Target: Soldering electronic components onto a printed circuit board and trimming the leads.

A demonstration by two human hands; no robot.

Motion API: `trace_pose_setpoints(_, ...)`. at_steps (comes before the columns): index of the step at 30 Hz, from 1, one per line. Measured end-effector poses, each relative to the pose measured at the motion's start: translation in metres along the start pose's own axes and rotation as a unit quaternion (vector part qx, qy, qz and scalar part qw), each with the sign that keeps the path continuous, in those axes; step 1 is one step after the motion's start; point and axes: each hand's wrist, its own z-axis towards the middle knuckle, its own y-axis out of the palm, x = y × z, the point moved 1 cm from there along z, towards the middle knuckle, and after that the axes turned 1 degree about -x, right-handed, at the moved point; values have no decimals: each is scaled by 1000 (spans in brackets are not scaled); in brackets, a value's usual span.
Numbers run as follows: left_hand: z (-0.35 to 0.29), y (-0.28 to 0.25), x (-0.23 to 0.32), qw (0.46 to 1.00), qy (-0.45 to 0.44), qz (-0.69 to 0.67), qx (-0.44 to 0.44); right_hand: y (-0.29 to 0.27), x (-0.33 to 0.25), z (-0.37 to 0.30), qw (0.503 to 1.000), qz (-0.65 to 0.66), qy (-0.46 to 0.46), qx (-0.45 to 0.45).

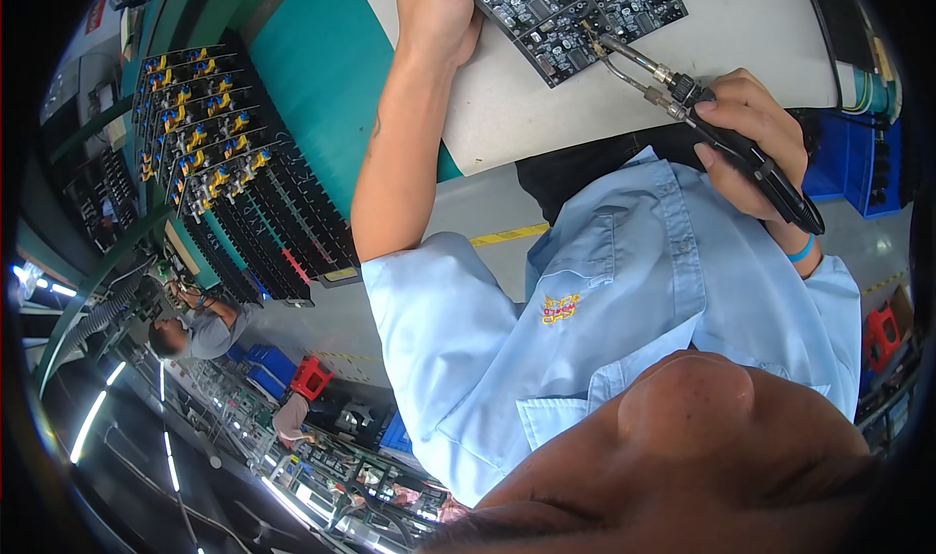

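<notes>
A dark circuit board panel [585,13], divided into several sections crowded with small parts, lies at the top of the head view over a white work sheet [517,115]. My left hand [439,13] is closed at the panel's left edge; the upper part of that hand is cut off by the frame. In my right hand [751,135] is a black soldering iron [736,149] with a thin bent metal feed tube [624,73] beside its barrel. The iron's tip and the tube's end point at the lower middle of the panel, close to or touching its parts; contact cannot be made out.
On the left, black slotted racks [283,203] hold rows of boards with yellow and blue parts [200,130]. A green mat [312,66] lies beneath the white sheet. Blue bins [863,169] stand at right. Farther off are another person [210,332] and a red stool [310,376].
</notes>
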Motion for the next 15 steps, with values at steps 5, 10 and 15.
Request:
trace_pose_setpoints(5, 2, -3, -2, 1000, 7, 0, -10, 1, -2, 1, 1000, -8, -14, -1)
trace_pose_setpoints(10, 5, -4, -4, 999, 25, 5, -25, 3, -3, 3, 1000, -6, -9, -6)
trace_pose_setpoints(15, 0, -1, 0, 1000, 17, 10, -15, 3, -3, 4, 1000, -7, -8, -13)
